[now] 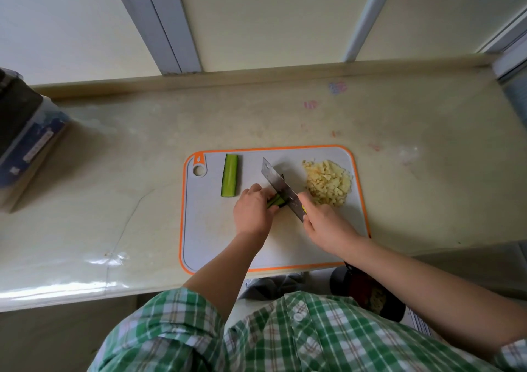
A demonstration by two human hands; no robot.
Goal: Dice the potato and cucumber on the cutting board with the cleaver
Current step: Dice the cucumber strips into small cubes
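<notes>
Beige stone counter (114, 157) carries a grey, orange-rimmed plastic cutting board (216, 243); mid-board, left hand (252, 212) clamps dark green cucumber strips (276, 200), right hand (325, 223) grips a steel cleaver (278, 184) against them.

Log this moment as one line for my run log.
left hand: holds cucumber strips | right hand: grips cleaver, blade on strips | potato: diced pile | cucumber half: uncut
</notes>
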